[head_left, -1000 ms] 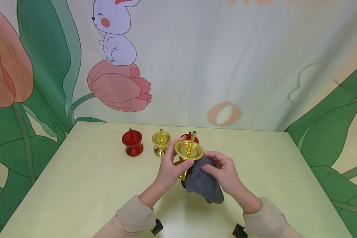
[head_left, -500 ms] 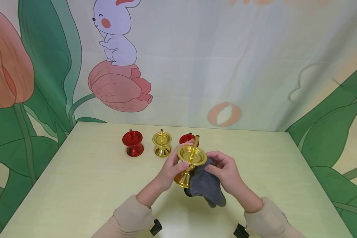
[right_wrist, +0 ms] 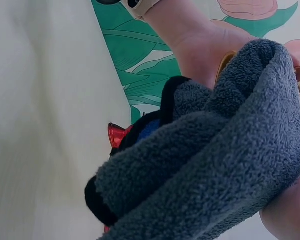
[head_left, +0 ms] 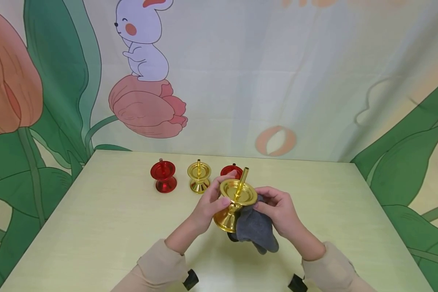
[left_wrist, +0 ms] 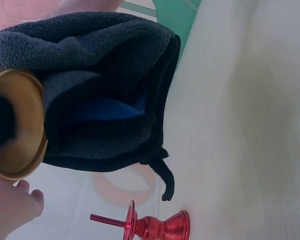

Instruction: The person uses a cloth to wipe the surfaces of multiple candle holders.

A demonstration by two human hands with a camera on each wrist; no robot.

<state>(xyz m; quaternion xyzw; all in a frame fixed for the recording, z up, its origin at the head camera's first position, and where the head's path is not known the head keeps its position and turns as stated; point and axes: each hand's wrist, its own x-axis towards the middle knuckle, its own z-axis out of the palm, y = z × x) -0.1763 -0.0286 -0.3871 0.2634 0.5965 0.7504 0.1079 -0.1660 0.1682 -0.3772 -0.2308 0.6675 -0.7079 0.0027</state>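
Observation:
In the head view my left hand (head_left: 206,209) grips a gold candle holder (head_left: 228,221), thumb at its upper dish and fingers behind. A tube rises from the dish, and the holder leans to the right. My right hand (head_left: 281,213) pinches a dark grey cloth (head_left: 256,229) against the dish's right rim. The rest of the cloth hangs below, beside the stem. In the left wrist view the gold base (left_wrist: 32,125) shows its dark underside next to the folded cloth (left_wrist: 90,55). Thick folds of the cloth (right_wrist: 210,150) hide most of the holder in the right wrist view.
Toward the back of the pale table (head_left: 113,227) stand a red candle holder (head_left: 163,178), a smaller-looking gold one (head_left: 198,176) and another red one (head_left: 230,169), partly hidden by my left hand. A printed curtain (head_left: 219,81) hangs behind the table.
The gold candle holder has come down and a little right, tilting so that its base shows more. The cloth and right hand have shifted slightly right along with it.

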